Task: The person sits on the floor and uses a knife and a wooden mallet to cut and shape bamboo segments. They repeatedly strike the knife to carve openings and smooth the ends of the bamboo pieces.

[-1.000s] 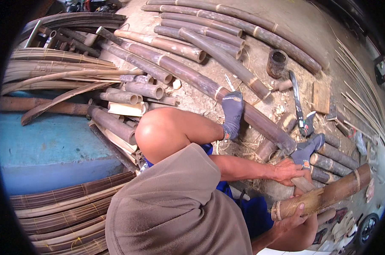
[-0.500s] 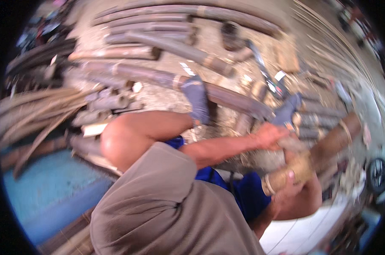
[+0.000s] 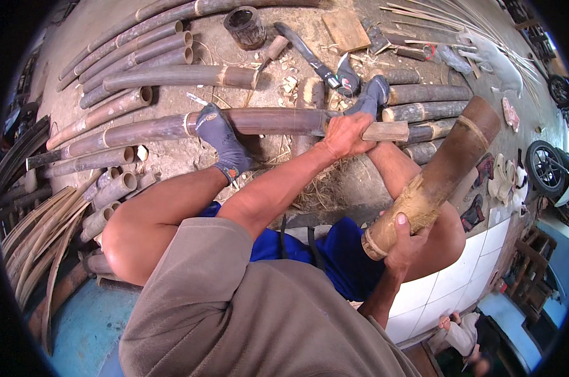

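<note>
My left hand point(image 3: 343, 134) grips the pale wooden handle point(image 3: 387, 131) of a tool laid against the end of a long dark bamboo pole point(image 3: 152, 129). My right hand point(image 3: 405, 244) holds the lower end of a thick, short bamboo section point(image 3: 451, 160), which tilts up to the right above my knee. My feet in blue socks press on the pole, one point(image 3: 223, 141) left of my left hand and one point(image 3: 371, 95) just beyond it.
Several long bamboo poles point(image 3: 140, 53) lie at the top left, short cut tubes point(image 3: 111, 188) and thin strips point(image 3: 36, 251) at the left. A machete point(image 3: 306, 53), a bamboo ring point(image 3: 243, 26) and a board point(image 3: 347, 28) lie ahead. At the right are a wheel point(image 3: 545, 166), a white tiled ledge point(image 3: 466, 267) and a seated person point(image 3: 463, 333).
The view has swung and come closer to my hands. Both hands keep their holds; the thick bamboo section now tilts more steeply upward.
</note>
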Tool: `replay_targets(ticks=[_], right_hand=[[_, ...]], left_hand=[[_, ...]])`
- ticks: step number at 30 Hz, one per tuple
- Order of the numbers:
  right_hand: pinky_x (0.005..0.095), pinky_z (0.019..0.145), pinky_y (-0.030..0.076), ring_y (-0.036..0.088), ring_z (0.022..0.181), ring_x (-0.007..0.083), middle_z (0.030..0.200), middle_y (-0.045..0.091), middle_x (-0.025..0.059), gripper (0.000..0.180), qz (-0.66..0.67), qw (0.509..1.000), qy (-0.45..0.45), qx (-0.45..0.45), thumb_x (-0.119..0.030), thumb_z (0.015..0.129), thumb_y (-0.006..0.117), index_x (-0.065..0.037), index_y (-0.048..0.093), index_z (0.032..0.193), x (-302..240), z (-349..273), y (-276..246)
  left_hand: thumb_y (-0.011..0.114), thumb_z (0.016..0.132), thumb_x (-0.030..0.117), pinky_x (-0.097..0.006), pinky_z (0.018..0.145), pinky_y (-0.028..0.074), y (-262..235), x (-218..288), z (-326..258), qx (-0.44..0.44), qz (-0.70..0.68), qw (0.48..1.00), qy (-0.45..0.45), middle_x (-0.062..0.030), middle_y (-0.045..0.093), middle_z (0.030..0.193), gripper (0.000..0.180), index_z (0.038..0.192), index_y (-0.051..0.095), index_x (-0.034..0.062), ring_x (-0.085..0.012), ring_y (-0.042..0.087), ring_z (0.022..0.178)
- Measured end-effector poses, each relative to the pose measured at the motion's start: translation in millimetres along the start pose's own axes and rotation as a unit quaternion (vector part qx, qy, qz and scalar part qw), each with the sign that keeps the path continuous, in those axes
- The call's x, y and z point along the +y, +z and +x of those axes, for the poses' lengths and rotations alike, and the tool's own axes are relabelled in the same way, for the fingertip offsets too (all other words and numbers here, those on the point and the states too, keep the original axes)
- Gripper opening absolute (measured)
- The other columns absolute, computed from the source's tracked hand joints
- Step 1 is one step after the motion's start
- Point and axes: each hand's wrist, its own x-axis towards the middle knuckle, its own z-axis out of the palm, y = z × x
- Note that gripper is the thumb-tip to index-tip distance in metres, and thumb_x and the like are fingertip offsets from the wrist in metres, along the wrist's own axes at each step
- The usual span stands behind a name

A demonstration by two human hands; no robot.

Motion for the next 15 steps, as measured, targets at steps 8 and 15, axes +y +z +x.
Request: replay_targets(ticks=[8,15], right_hand=[[0.0427,0.082,0.061,0.071,0.091,0.0318,0.121,0.062,0.0251,0.089,-0.003,1.000,-0.004,-0.029,-0.010,0.082,0.074,0.002,0.027,0.157,-1.4,4.6,4.4],[0.0410,0.084,0.059,0.070,0.095,0.0297,0.122,0.062,0.0236,0.083,0.014,1.000,-0.024,-0.005,-0.010,0.085,0.072,0.001,0.031,0.156,-3.5,6.8,-0.7]], left_hand=[[0.078,0.076,0.035,-0.053,0.071,0.054,2.2,-6.3,2.0,-0.003,0.003,1.000,-0.010,-0.0143,0.067,0.097,0.040,0.101,0.060,0.0103,-0.0418,0.068,0.085],[0.082,0.073,0.030,-0.049,0.074,0.057,4.2,-8.4,0.0,0.020,0.004,1.000,-0.007,-0.0104,0.069,0.098,0.039,0.104,0.064,0.0121,-0.0380,0.070,0.086]])
